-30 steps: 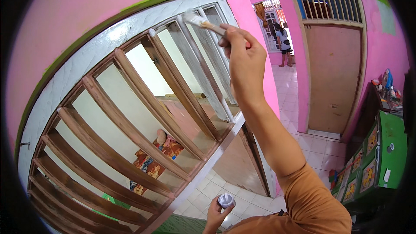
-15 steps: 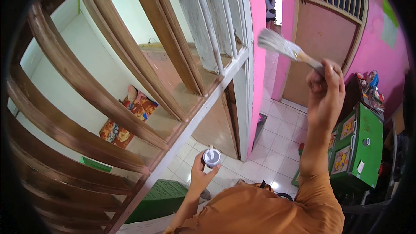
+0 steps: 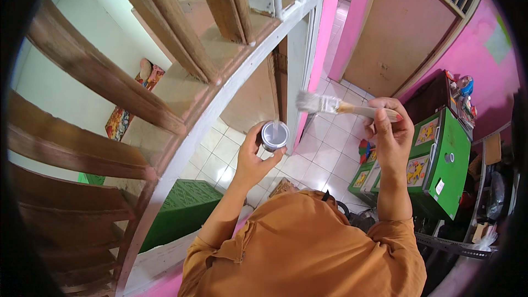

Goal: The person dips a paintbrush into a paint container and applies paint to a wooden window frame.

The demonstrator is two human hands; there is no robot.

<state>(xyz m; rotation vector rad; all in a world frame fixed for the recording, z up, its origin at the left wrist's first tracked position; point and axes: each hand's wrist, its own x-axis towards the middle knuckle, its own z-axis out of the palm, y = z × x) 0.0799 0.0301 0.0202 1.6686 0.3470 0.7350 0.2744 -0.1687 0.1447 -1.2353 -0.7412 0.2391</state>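
Note:
Closed around a small paint can, my left hand holds it upright in front of my chest. Inside the can is pale grey paint, and a light-coloured stick stands against its far side. A paintbrush is gripped by its handle in my right hand. Its whitish, paint-covered bristles point left, above and to the right of the can, apart from it. Left of both hands runs a wooden frame with brown slats and a white-painted rail.
A green drawer cabinet with cartoon pictures stands at right, beside a cluttered dark shelf. Behind are a pink wall and a brown door. A green box sits below the rail, over white floor tiles.
My right hand has lowered the paintbrush and brought it nearer the can. The can has risen in view, and the view has tilted downward.

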